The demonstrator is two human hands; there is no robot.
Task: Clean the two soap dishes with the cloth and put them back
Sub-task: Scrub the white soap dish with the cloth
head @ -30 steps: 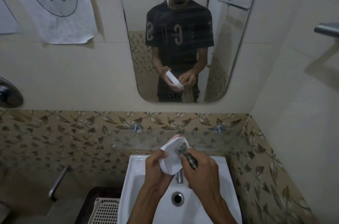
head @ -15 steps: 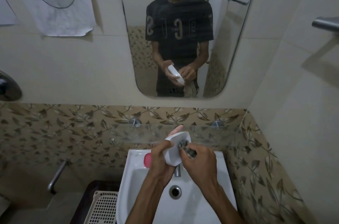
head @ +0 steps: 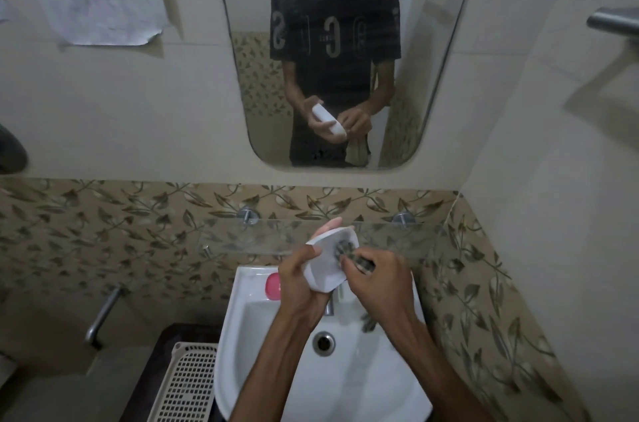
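Note:
My left hand (head: 298, 274) grips a white soap dish (head: 326, 262), tilted on edge above the back of the sink (head: 349, 383). My right hand (head: 380, 278) pinches a dark patterned cloth (head: 349, 250) and presses it into the dish's hollow. A tail of the cloth hangs below my right wrist over the basin. A pink object (head: 272, 286) lies on the sink's back left rim, partly hidden by my left hand. The mirror (head: 432, 82) reflects both hands with the dish and cloth.
A glass shelf (head: 397, 236) runs along the wall just behind my hands. The tap (head: 329, 305) sits under the dish. A white perforated basket (head: 188, 383) stands left of the sink. A metal rail (head: 103, 312) juts from the left wall.
The view has dipped lower and closer to the sink. The dish and both hands stay together above the tap, the cloth shifting slightly inside the dish.

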